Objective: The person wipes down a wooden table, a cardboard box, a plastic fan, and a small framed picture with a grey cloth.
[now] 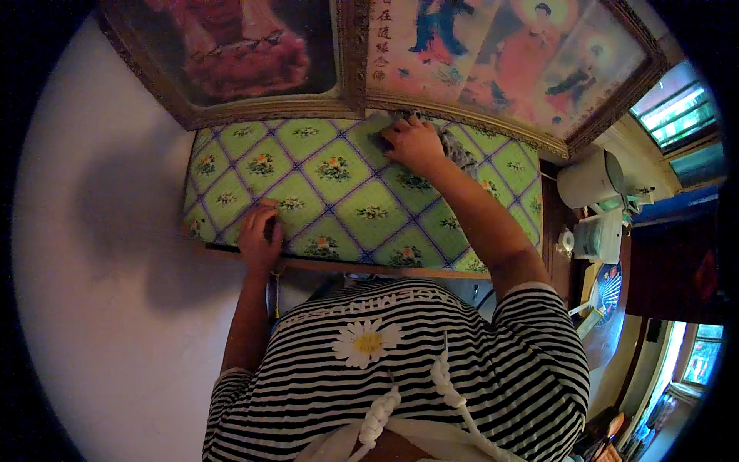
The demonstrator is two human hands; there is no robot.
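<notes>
A green tablecloth [372, 212] with purple diamond lines and flower bunches covers the table before me. My right hand [416, 145] reaches to its far side, near the foot of the picture frames, with fingers curled over a crumpled grey cloth [459, 152]. Part of the cloth sticks out to the right of the wrist, and the rest is hidden under the hand. At the table's near left edge rests my left hand [260, 235], fingers loosely bent and touching the tablecloth. A dark gap shows beside its thumb; I see no object held there.
Large framed pictures, one at left [254, 54] and one at right [512, 65], lean over the table's far edge. To the right stand a white rounded appliance [589, 179], a pale plastic container [598, 239] and a blue hand fan [610, 289]. A white wall [100, 254] is on the left.
</notes>
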